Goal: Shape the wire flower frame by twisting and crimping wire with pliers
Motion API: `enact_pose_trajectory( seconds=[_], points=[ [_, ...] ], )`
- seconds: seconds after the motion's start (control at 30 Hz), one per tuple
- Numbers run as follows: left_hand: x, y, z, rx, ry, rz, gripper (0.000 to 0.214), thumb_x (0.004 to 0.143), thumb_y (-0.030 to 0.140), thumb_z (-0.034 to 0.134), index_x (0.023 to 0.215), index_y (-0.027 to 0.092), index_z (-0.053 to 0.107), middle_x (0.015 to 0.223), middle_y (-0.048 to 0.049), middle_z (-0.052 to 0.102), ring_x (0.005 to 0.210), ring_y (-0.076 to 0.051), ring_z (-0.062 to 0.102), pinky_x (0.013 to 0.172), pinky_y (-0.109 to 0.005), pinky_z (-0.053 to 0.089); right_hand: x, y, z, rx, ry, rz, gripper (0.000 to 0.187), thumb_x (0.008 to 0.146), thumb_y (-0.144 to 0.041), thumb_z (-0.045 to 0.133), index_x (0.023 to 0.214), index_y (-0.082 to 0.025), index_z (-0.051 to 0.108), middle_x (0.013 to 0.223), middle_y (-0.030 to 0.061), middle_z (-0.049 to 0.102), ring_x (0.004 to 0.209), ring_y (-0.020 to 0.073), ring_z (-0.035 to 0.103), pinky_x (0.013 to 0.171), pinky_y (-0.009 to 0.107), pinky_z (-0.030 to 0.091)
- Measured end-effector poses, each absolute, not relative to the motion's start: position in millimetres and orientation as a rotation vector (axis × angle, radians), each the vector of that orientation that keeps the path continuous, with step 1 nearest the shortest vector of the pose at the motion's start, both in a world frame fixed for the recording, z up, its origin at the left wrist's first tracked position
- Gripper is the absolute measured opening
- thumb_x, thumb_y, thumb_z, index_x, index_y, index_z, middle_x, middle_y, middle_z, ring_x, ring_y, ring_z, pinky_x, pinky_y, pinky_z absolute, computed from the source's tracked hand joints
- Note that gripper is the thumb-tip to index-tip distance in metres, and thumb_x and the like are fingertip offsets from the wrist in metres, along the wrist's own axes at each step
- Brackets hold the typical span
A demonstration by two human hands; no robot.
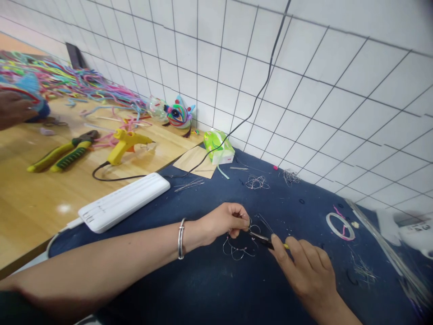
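My left hand [226,222] rests on the dark blue cloth [209,289], fingers pinched on a thin silver wire piece [238,249] bent into small loops. A metal bangle sits on that wrist. My right hand [306,266] comes in from the lower right and grips small pliers [263,238] with dark handles and a yellow spot. The plier tips meet the wire just right of my left fingers.
A white power strip [123,201], yellow glue gun [125,144] and green-yellow pliers [62,154] lie on the wooden table left. A green tissue pack [220,146], wire scraps [257,182], a tape ring [340,225] and colourful pipe cleaners [67,81] surround. Another person's hand [11,110] is far left.
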State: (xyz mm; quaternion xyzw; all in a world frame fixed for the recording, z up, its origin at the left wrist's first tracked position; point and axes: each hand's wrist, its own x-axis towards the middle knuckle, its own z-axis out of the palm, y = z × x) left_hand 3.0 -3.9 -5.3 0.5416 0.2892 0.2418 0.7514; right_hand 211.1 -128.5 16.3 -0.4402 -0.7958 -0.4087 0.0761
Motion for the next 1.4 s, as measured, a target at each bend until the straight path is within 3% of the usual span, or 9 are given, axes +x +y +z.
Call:
enact_pose_trajectory(
  seconds=[0.47,0.77,1.4],
  points=[
    [4.4,-5.8,-11.5,1.160,0.641,0.460,0.014,0.068,0.023,0.063,0.076,0.013,0.057,0.069,-0.0012,0.059,0.047,-0.006,0.047,0.045,-0.018,0.037,213.0,-126.9,17.0,-1.275,-2.397,-1.246,0.033,0.077,-0.025,0.062,0.110,-0.025,0.060,0.086,0.0021,0.064,0.080,0.0189,0.052,0.072,0.035,0.033],
    [3.0,-6.5,-4.7,1.175,0.639,0.395,0.012,0.066,0.021,0.064,0.074,0.012,0.058,0.066,-0.0006,0.058,0.044,-0.005,0.047,0.043,-0.017,0.036,213.9,-127.4,19.6,-1.224,-2.468,-1.208,0.029,0.086,-0.019,0.049,0.112,-0.024,0.059,0.088,0.0014,0.064,0.081,0.0178,0.052,0.073,0.035,0.032],
    [4.9,-10.1,-8.4,1.180,0.653,0.452,0.014,0.066,0.024,0.064,0.074,0.014,0.059,0.066,0.0011,0.056,0.048,-0.006,0.047,0.049,-0.020,0.038,208.9,-124.3,25.1,-1.286,-2.466,-1.075,0.031,0.078,-0.026,0.062,0.108,-0.022,0.059,0.084,0.0029,0.062,0.074,0.0161,0.049,0.067,0.031,0.032]
  ],
)
